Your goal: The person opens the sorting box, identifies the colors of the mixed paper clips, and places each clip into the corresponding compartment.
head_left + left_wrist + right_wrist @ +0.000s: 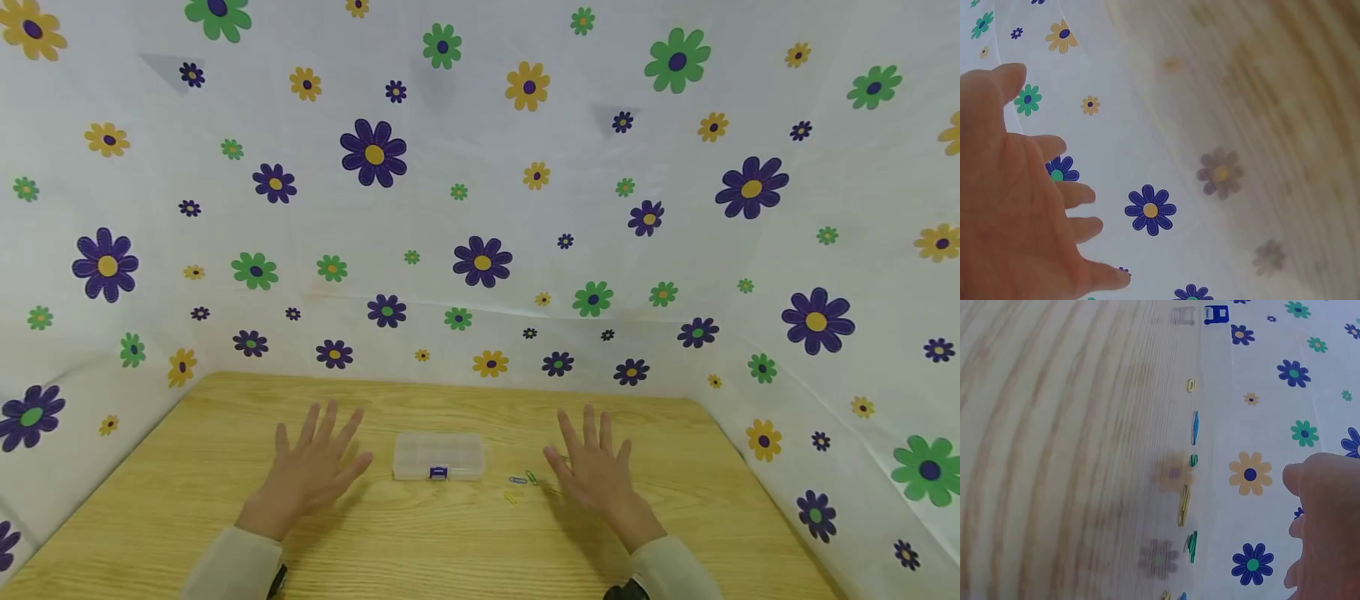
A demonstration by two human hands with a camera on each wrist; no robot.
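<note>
My left hand (307,467) is held over the table with its fingers spread, to the left of a clear plastic box (439,454). On the other side, my right hand (596,471) is spread the same way, and neither hand holds anything. The box is lidded, with a blue latch (438,472) at its front. Several coloured paper clips lie between the box and my right hand, among them a blue paper clip (517,480), a green paper clip (532,477) and a yellow paper clip (511,497). My right hand partly covers others in the head view; the right wrist view shows another yellow paper clip (1184,506).
The wood-grain table (420,550) carries the box and clips. A white sheet (480,217) printed with green, purple and yellow flowers stands behind the table and along both sides. Pale sleeves (236,567) cover my forearms.
</note>
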